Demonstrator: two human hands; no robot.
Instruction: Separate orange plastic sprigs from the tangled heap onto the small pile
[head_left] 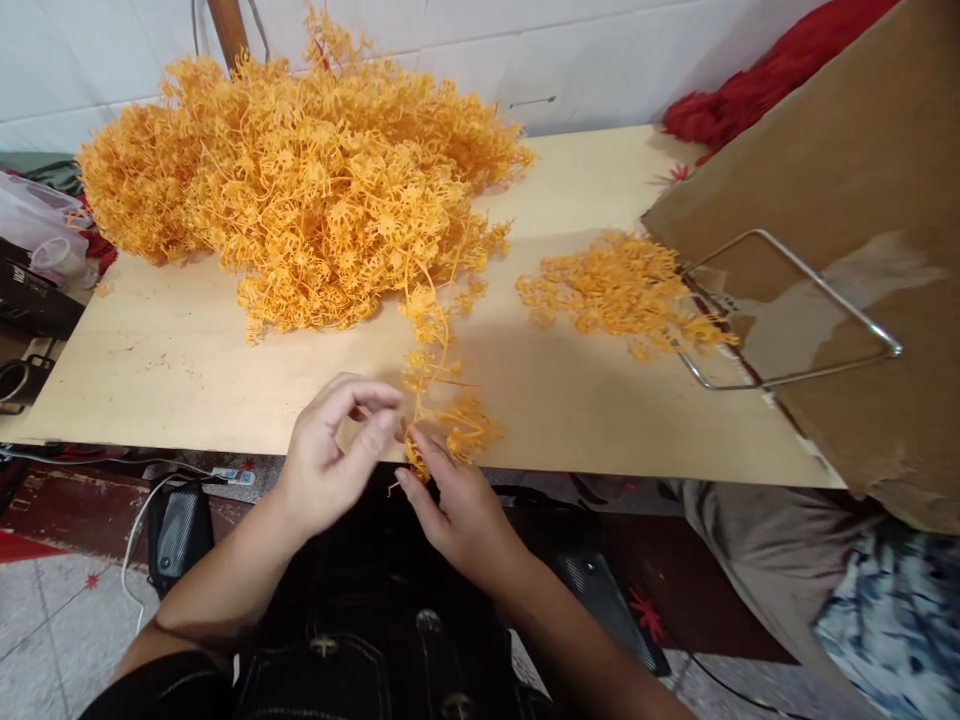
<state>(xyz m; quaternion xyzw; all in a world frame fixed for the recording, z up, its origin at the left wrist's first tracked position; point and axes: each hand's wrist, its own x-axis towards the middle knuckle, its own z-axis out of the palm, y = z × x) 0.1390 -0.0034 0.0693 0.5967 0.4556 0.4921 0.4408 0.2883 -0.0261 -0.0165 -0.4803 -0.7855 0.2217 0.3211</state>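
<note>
Several orange plastic flower sprigs [469,425] are in my right hand [465,515], gripped between thumb and fingers at the table's front edge. A thin orange strand [424,370] runs from there up to the big heap of orange plastic flowers [322,190]. Just left of that strand is my left hand [334,455], its fingers curled and the thumb and forefinger tips drawn together. Whether something thin is between those tips I cannot make out. To the right lies a smaller, flatter bunch of orange flowers [615,290].
A large cardboard sheet [840,200] leans at the right, with a bent metal wire frame [817,280] before it. Red material [750,90] lies behind it. The pale tabletop [172,370] ends close to my body. A dark mug [26,380] is at far left.
</note>
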